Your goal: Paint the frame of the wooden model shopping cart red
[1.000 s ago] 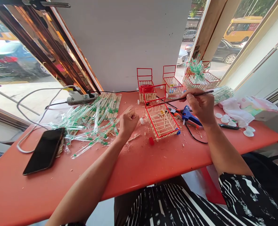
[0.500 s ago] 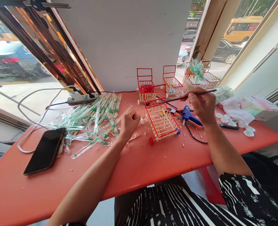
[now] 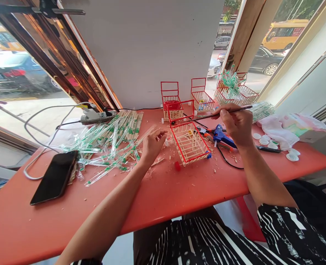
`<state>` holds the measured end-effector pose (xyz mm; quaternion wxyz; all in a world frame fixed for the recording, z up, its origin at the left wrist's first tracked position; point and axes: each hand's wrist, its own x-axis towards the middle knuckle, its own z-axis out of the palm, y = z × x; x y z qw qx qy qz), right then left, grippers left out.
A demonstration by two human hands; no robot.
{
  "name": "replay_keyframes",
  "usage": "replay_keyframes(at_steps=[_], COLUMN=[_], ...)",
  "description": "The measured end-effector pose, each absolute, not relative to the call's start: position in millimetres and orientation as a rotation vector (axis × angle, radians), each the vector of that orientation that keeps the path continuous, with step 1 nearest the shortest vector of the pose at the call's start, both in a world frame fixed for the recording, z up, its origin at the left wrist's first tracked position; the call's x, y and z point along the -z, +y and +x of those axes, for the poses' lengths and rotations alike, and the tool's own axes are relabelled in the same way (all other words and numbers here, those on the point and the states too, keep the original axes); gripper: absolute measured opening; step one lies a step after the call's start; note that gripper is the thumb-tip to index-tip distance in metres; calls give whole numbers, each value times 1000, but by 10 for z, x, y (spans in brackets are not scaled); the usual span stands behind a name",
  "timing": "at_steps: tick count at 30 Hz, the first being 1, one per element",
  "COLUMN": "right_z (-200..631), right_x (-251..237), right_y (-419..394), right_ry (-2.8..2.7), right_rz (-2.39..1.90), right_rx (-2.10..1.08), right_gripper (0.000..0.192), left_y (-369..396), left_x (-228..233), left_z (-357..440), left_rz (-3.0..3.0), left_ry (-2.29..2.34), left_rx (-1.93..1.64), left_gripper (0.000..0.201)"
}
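My right hand (image 3: 236,125) grips a thin dark paintbrush (image 3: 198,117) whose tip rests on the red top rim of a small stick-built cart (image 3: 189,141) in the middle of the red table (image 3: 165,195). My left hand (image 3: 152,144) hovers just left of that cart with its fingers spread, holding nothing. A small white cap (image 3: 166,142) lies between the left hand and the cart. A red cap (image 3: 177,165) lies in front of the cart.
A blue glue gun (image 3: 222,137) lies under my right hand. Two more small carts (image 3: 170,101) stand at the back wall, with a green-filled basket (image 3: 231,90) to their right. Wrapped chopsticks (image 3: 107,143), a black phone (image 3: 55,176), a power strip (image 3: 95,116) and white discs (image 3: 291,156) lie around.
My left hand was a closed fist and has opened its fingers, reaching slightly toward the cart. The right hand keeps the brush on the cart rim.
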<state>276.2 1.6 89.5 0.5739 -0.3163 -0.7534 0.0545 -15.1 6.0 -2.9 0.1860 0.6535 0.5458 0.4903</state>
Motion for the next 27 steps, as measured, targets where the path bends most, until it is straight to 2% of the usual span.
replay_keyframes(at_steps=[8,12,22,27], right_z=[2639,2617,2625,2651], right_x=[-881,-866,-824,-802], right_y=[-79,-63,-59,-48], right_ry=[-1808,-1827,-1890,-1934], right_rz=[-672,-672,-605,-666], right_rx=[-221,-178,-101,-67], right_gripper=[31,33,21,24], left_y=[135,169,235,230], left_x=[120,142,159,126], left_z=[-127,-120,-95,-89], left_rz=[1869,1873,1882,1867], left_ry=[1414,1367,1374,1374], left_rx=[-1428,-1429,-1428,-1429], left_gripper=[19,15,14,13])
